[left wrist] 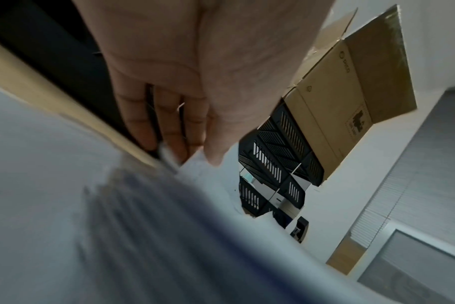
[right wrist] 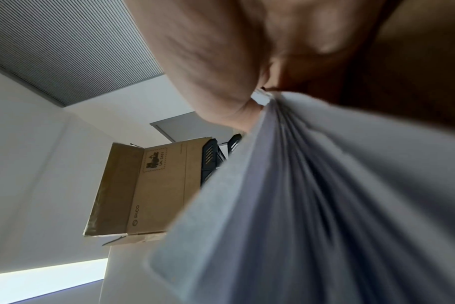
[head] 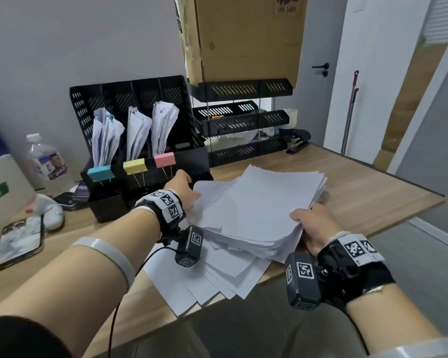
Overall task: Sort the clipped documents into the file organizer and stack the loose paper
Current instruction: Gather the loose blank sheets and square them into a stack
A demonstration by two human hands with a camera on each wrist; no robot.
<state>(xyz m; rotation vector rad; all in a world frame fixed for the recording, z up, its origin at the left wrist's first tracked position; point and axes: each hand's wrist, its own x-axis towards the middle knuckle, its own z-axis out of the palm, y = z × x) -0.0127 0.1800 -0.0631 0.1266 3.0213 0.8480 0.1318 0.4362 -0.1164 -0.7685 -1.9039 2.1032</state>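
Note:
A thick stack of loose white paper [head: 259, 205] lies fanned on the wooden desk [head: 360, 187]. My left hand [head: 185, 188] holds its far left edge, thumb on top and fingers underneath [left wrist: 169, 123]. My right hand [head: 311, 223] grips the stack's near right corner, thumb above the sheets [right wrist: 221, 82]. The stack's edges fill both wrist views [left wrist: 117, 226] [right wrist: 325, 205]. More loose sheets [head: 217, 277] lie spread beneath, overhanging the desk's near edge. The black file organizer [head: 192, 161] stands behind my left hand with three clipped bundles [head: 137, 130] upright inside. Blue [head: 99, 172], yellow [head: 135, 165] and pink [head: 164, 159] clips sit on its front.
Black tiered trays [head: 243, 120] stand behind the paper with a large cardboard box [head: 243, 34] on top. A black stapler [head: 298, 140] sits at their right. On the left are a water bottle [head: 45, 158], a phone [head: 18, 241] and small clutter.

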